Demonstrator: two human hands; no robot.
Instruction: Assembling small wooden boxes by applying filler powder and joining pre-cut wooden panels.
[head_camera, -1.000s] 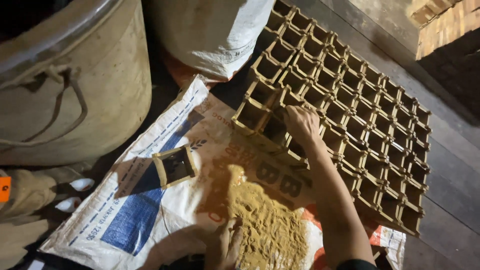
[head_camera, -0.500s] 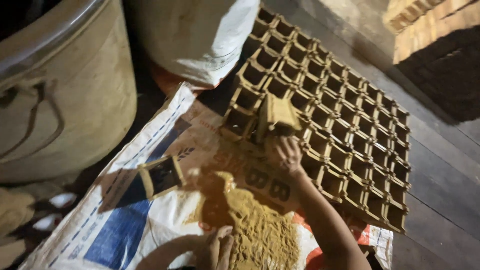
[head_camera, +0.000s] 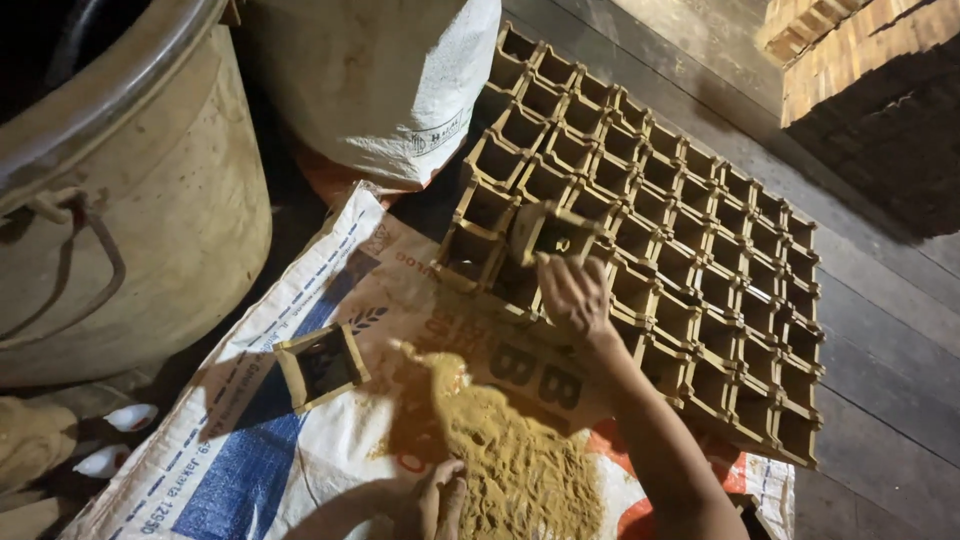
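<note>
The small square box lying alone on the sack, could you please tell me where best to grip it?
Pinch the small square box across two opposite walls, coming from above. Its open mouth faces up, its thin rims are exposed, and bare sack lies all round it, apart from the powder pile.

Open lane: printed sack sheet (head_camera: 300, 440) between the loose square mould (head_camera: 320, 365) and the sawdust pile (head_camera: 510, 470). Big tub (head_camera: 130, 220) walls off the left, full white sack (head_camera: 390, 80) blocks the top. Grid of square moulds (head_camera: 680, 260) fills the right; bare plank floor (head_camera: 880, 400) beyond stays passable.
</note>
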